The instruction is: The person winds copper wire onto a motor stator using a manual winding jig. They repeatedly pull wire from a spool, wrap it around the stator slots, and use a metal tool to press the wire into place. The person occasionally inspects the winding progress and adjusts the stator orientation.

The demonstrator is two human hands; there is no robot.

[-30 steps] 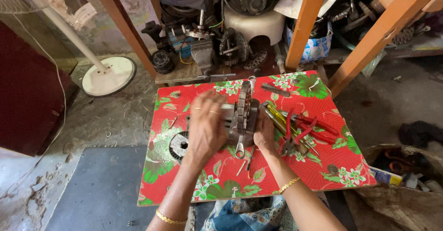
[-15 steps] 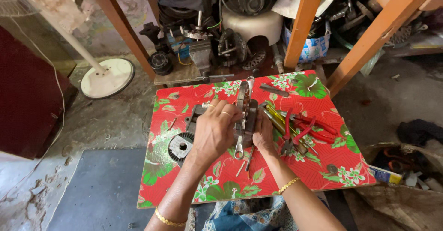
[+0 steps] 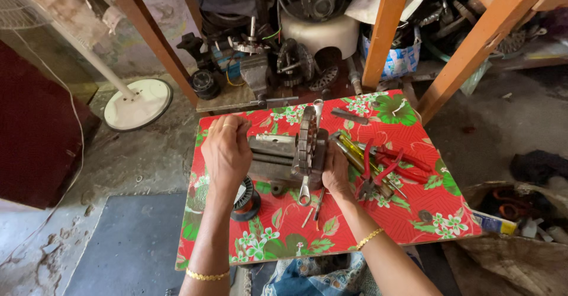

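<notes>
Grey cast metal, so the vise [image 3: 278,154] sits heavy and rigid near the middle of the red flowered board [image 3: 408,213], with a round toothed metal core [image 3: 307,142] clamped upright at its right end. Left hand [image 3: 226,151] lies over the left end of the vise, fingers curled down around it, gripping. Right hand [image 3: 336,172] presses against the right side of the core, fingers half closed on it; whether it truly grips or just steadies I can't tell.

Handling judgement: vise is dead weight, won't flex, best taken by the body with both hands low. Core looks like stacked steel plates: stiff, hefty, edges probably sharp, so hold it by the outer rim, not the slots.

A wrench [image 3: 305,189] lies just in front of the vise. Copper wire spool [image 3: 245,198] sits at the vise's front left, beside the left wrist. Red-handled pliers [image 3: 384,169] and yellow screwdrivers [image 3: 355,154] lie to the vise's right.
</notes>
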